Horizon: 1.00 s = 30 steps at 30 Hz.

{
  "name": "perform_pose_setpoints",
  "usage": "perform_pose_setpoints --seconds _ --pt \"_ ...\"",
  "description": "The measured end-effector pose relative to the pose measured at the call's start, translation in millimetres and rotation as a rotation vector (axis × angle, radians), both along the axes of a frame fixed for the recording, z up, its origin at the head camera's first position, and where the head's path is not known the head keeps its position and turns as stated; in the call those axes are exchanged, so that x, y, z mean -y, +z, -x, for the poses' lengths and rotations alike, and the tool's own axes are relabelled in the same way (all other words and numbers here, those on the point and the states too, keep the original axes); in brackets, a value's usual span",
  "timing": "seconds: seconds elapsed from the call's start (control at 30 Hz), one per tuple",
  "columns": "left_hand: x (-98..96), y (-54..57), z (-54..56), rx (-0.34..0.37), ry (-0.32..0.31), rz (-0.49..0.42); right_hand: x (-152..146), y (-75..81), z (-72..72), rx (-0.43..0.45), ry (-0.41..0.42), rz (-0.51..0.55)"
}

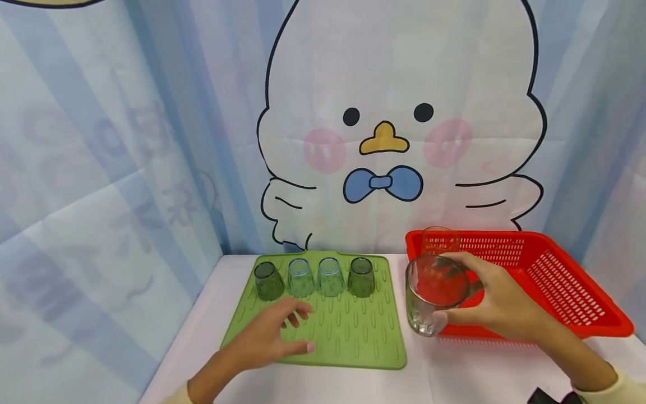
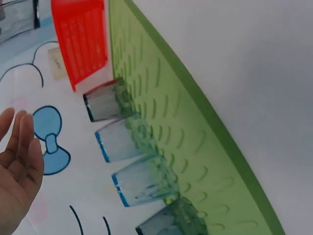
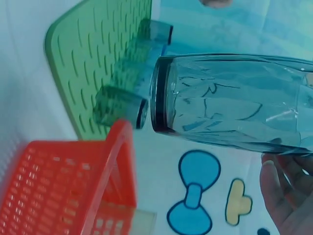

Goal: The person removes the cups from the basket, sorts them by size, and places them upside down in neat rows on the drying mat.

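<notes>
A large clear glass [image 1: 421,314] is gripped by my right hand [image 1: 497,297], thumb on one side and fingers on the other. It is upright, wide mouth up, above the front left of the red basket [image 1: 600,311]. The right wrist view shows its thick base [image 3: 161,95] pointing at the green mat. My left hand [image 1: 264,339], fingers loosely bent and holding nothing, hovers over the mat's left part. Several small tumblers stand upside down in a row on the green mat [image 1: 348,348]: dark ones [image 1: 361,279] at the ends, bluish ones [image 1: 330,279] between.
Inside the basket's back left corner is another clear glass [image 1: 441,240], partly hidden by the held one. A curtain [image 1: 393,219] with a cartoon bird hangs right behind the white table [image 1: 303,387]. Something black [image 1: 550,397] shows at the bottom right edge.
</notes>
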State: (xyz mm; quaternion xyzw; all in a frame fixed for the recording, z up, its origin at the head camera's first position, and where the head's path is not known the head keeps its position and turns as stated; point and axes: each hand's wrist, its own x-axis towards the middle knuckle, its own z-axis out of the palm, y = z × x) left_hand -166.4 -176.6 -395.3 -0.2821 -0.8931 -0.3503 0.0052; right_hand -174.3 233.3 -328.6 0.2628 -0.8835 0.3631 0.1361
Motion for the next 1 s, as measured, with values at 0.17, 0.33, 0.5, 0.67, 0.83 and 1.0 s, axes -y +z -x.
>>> perform_pose_setpoints --seconds 0.17,0.33,0.5,0.67,0.83,1.0 --pt "-12.1 4.9 -8.2 0.005 -0.018 -0.042 18.3 -6.2 -9.1 -0.028 0.071 0.027" --pt "-23.3 8.4 -17.6 0.007 -0.055 -0.088 34.0 -14.7 -16.6 0.024 0.143 0.068" --pt "-32.6 9.8 -23.1 -0.002 -0.107 -0.149 48.3 -22.7 -22.5 0.053 0.153 0.067" --pt "-39.4 9.2 -26.8 -0.005 -0.154 -0.178 65.8 -33.0 -24.5 0.067 0.182 0.055" --pt "-45.3 9.9 -31.0 -0.021 -0.208 -0.171 82.0 -41.5 -26.3 0.07 0.23 0.044" --pt "-48.6 10.8 -32.9 -0.078 -0.222 -0.132 94.4 -48.3 -27.2 0.072 0.27 0.04"
